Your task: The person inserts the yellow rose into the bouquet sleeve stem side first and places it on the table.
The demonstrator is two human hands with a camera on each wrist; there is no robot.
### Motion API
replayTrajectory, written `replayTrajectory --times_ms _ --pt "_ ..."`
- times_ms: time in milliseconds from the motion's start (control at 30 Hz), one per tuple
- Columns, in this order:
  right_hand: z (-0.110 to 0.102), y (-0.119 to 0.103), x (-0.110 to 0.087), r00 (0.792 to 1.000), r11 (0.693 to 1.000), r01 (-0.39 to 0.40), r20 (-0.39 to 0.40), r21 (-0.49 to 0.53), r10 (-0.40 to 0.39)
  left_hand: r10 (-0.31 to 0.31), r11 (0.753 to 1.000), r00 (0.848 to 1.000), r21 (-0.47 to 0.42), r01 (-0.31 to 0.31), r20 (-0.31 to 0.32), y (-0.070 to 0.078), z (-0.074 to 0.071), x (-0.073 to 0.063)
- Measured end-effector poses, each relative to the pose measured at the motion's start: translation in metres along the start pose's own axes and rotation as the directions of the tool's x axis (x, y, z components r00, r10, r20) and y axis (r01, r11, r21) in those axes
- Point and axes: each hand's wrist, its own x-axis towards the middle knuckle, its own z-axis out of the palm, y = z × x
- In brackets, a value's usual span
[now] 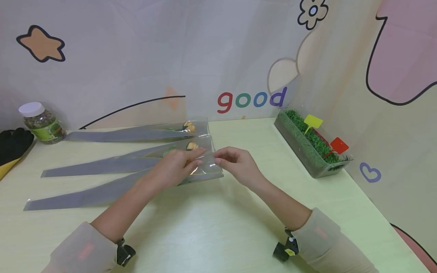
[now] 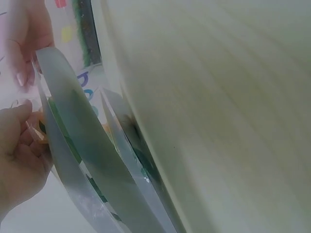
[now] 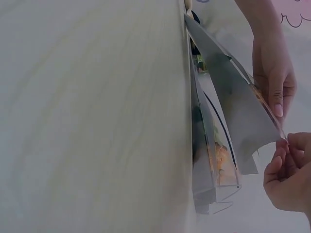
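Nearest of three long grey-and-clear flower sleeves, the front sleeve [image 1: 85, 193] is lifted off the table at its wide right end. My left hand [image 1: 175, 167] holds it there, thumb and fingers on its clear film. At the end edge, my right hand [image 1: 239, 167] pinches the film between thumb and fingertips. Grey backing of this sleeve faces down in the right wrist view, a bit of orange flower showing past it in the left wrist view. Behind lie the middle sleeve [image 1: 99, 167] and back sleeve [image 1: 136, 133]; an orange rose [image 1: 189, 126] shows in the back one.
At the back left stands a jar [image 1: 44, 127] with a white lid, beside a black and yellow cloth item [image 1: 13, 144]. A trough of artificial grass [image 1: 295, 146] with a yellow tag [image 1: 313, 122] and a red tag [image 1: 339, 145] borders the table's right edge.
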Motion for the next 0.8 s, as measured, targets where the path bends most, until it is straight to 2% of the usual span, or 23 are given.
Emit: replayTrajectory --times_ms 200,333,467,633,800 --pt "0.000 -0.001 0.000 1.000 0.998 -0.001 -0.017 0.057 0.002 -0.005 1.000 1.000 0.002 0.005 0.006 0.001 0.000 0.000" --pt "0.000 0.000 0.000 1.000 0.998 0.001 -0.019 0.070 0.000 0.017 1.000 1.000 -0.022 -0.018 -0.020 0.000 -0.001 0.000" --pt "-0.001 0.002 -0.001 1.000 0.998 -0.025 -0.010 0.062 0.026 0.032 0.999 0.998 -0.001 -0.032 -0.047 -0.004 -0.006 -0.007" --pt "-0.001 0.002 0.000 0.997 0.996 -0.082 0.013 -0.020 0.082 -0.004 0.993 0.999 0.118 0.009 -0.047 -0.007 -0.017 -0.032" --pt "-0.001 0.004 -0.001 0.988 0.985 -0.151 0.031 -0.080 0.154 -0.042 0.961 0.996 0.269 0.062 -0.079 -0.008 -0.015 -0.068"
